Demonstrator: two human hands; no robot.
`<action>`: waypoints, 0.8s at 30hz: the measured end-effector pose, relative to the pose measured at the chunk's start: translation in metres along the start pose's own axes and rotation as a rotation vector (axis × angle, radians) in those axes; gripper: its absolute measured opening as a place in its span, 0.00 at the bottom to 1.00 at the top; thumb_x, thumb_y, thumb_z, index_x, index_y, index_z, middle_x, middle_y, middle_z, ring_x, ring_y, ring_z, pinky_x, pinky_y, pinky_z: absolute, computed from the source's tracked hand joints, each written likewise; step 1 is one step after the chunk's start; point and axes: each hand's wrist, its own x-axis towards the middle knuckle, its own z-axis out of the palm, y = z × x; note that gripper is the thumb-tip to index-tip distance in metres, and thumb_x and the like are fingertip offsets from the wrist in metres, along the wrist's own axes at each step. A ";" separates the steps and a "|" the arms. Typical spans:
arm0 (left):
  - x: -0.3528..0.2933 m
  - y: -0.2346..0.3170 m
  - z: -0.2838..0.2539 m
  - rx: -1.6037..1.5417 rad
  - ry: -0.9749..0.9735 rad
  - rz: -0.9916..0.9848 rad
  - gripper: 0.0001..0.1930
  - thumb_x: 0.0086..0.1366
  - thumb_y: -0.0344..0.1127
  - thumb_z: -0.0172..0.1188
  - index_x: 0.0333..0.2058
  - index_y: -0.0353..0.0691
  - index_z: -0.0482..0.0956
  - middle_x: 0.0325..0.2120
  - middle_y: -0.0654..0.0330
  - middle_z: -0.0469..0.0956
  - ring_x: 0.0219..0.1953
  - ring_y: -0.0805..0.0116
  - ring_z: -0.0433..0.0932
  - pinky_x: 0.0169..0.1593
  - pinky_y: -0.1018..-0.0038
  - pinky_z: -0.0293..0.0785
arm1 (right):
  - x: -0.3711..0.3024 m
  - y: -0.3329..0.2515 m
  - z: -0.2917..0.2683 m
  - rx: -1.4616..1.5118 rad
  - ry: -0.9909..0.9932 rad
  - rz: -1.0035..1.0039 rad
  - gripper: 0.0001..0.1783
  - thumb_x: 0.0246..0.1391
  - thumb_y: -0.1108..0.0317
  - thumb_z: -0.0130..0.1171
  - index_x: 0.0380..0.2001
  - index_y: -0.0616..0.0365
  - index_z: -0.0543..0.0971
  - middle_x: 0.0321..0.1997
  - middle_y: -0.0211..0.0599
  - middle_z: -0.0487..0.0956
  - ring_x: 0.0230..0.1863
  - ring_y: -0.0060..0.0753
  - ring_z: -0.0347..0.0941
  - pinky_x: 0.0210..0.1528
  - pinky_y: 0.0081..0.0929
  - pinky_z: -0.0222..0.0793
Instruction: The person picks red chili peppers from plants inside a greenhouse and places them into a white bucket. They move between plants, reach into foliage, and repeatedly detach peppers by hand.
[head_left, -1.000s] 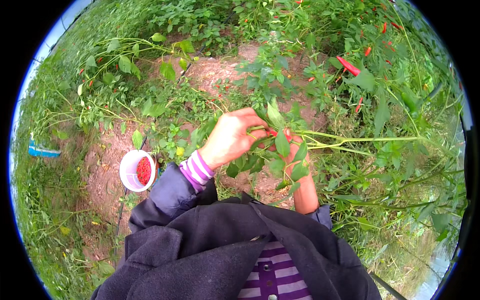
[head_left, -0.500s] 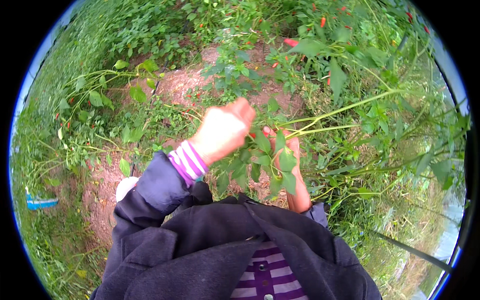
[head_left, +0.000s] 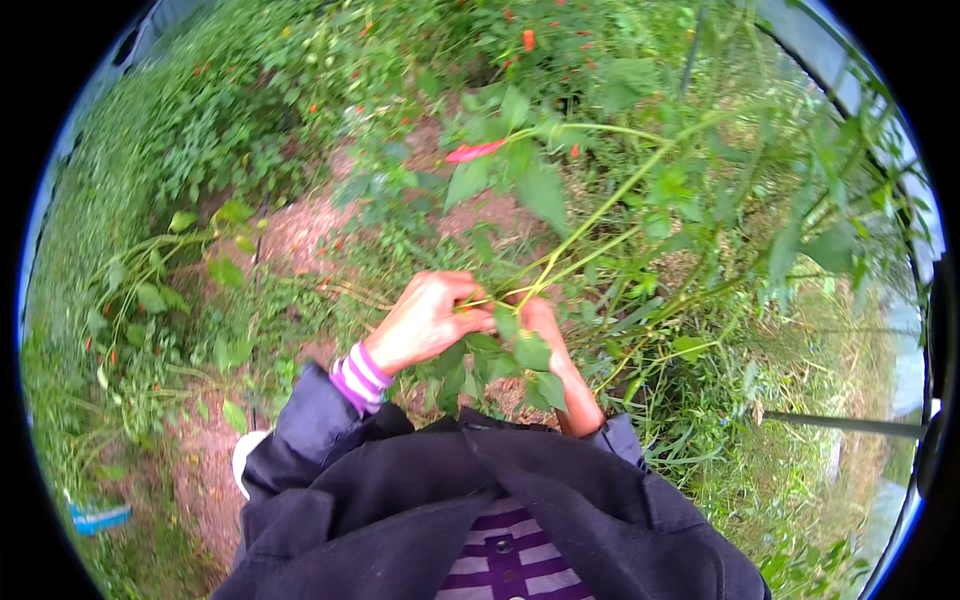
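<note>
My right hand [head_left: 541, 327] is closed round a green pepper plant branch [head_left: 598, 214], which reaches up and to the right. Close by on the left, my left hand [head_left: 428, 318] has its fingers bent in a pinch among the thin stems; what lies between them is hidden. Green leaves [head_left: 532, 351] hang below and between the two hands. A red chili pepper [head_left: 475, 152] dangles from a side stem above them.
More pepper plants with small red fruit stand all round, such as a red pepper [head_left: 528, 41] at the far side. Bare reddish soil [head_left: 305, 228] shows between them. A dark pole [head_left: 845, 424] juts in at right, and a blue object [head_left: 100, 519] lies at lower left.
My left hand has come down from above the branch to the stems beside my right hand. The view has shifted, and the red pepper with its branch now appears lower and further left.
</note>
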 end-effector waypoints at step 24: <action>0.031 -0.001 0.017 0.544 0.074 0.049 0.12 0.48 0.26 0.53 0.34 0.33 0.73 0.23 0.49 0.75 0.28 0.49 0.76 0.30 0.58 0.71 | -0.012 -0.088 -0.070 -0.250 -0.163 0.056 0.10 0.51 0.64 0.57 0.25 0.61 0.76 0.16 0.37 0.73 0.18 0.27 0.69 0.23 0.28 0.62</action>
